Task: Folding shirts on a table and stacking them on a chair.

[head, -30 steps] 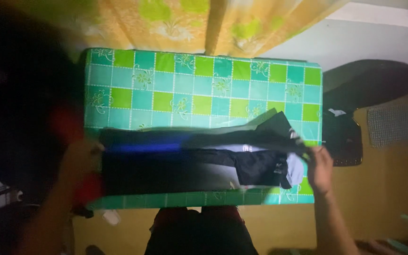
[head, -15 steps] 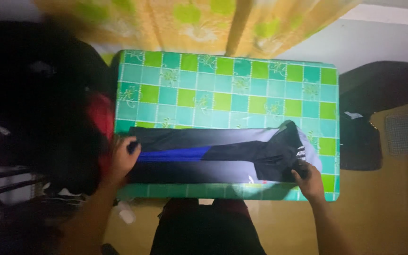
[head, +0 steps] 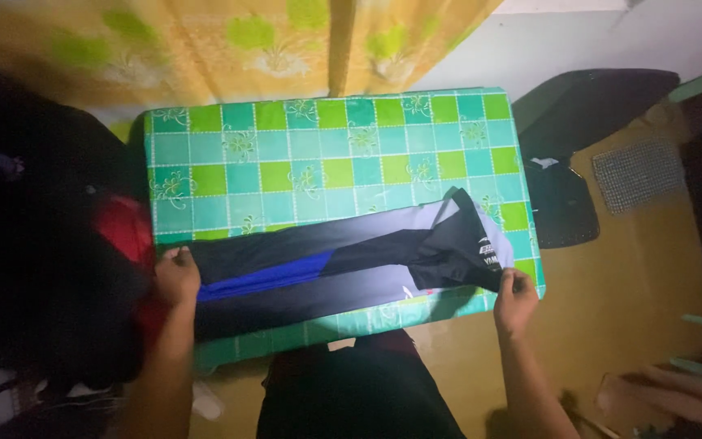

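A dark garment with a blue stripe and grey panels lies stretched along the near edge of a table covered in a green and teal checked cloth. My left hand grips the garment's left end at the table's left edge. My right hand pinches its right end at the table's near right corner. The fabric lies flat between both hands.
A dark heap of clothes with a red piece rises left of the table. Yellow flowered curtains hang behind it. A black bag and a mesh mat lie on the floor to the right.
The garment was lifted and loose a second ago; it now lies flat along the near edge. Both hands have stayed at its ends and the view has shifted.
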